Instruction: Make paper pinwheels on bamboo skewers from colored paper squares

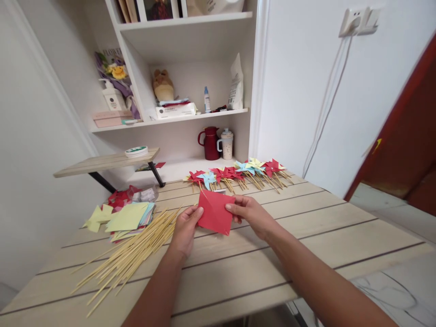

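Note:
A red paper square [214, 211] with fold creases hangs just above the wooden table [306, 227]. My left hand [185, 229] pinches its left edge and my right hand [250, 213] pinches its right edge. To the left of my left hand lies a loose bundle of bamboo skewers [132, 252]. A stack of yellow, blue and red paper squares [127, 218] rests further left. Along the table's far edge lies a row of finished paper pinwheels [238, 175] on sticks, red, blue and yellow.
A red jug [209, 143] and a white cup [226, 144] stand on the low shelf behind the table. A small wooden side shelf [102, 162] juts out at the left. White wall and cables are to the right.

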The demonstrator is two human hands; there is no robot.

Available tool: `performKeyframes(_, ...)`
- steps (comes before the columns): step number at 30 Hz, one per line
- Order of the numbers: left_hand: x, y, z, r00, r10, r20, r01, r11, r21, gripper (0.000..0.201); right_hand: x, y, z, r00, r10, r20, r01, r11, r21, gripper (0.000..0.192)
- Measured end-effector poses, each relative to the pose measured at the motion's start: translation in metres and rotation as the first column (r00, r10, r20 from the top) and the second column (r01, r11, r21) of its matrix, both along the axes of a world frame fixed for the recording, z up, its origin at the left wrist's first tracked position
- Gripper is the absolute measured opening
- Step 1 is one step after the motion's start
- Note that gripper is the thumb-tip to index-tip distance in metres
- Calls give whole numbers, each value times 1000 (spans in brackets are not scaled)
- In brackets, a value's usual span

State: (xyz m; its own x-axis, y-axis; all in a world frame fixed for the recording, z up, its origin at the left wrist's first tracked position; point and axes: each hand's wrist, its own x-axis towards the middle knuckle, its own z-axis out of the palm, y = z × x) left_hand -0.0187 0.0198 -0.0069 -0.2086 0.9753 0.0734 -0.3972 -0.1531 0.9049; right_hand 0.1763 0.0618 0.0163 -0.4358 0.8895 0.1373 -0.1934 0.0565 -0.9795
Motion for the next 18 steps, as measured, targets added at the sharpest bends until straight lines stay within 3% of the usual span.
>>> performKeyframes(5, -2, 0, -1, 1000, 13, -27, -13, 1000, 9, 29, 2, 3, -2, 998, -47, -32, 44, 996, -72, 33)
performKeyframes(10, -3, 1, 0, 1000, -13, 9, 12, 999, 44, 31, 1, 3, -1, 994, -92, -58, 89, 995, -52, 33)
performKeyframes(14, -7, 1, 0, 994, -69, 82, 67, 997, 32, 44, -1, 5, -2, 940, -289, -181, 313, 943, 117, 24)
performKeyframes(18, -11, -1, 3, 963, -213, 164, 232, 967, -108, 60, 2, 6, -4, 908, -335, -253, 413, 820, 396, 5)
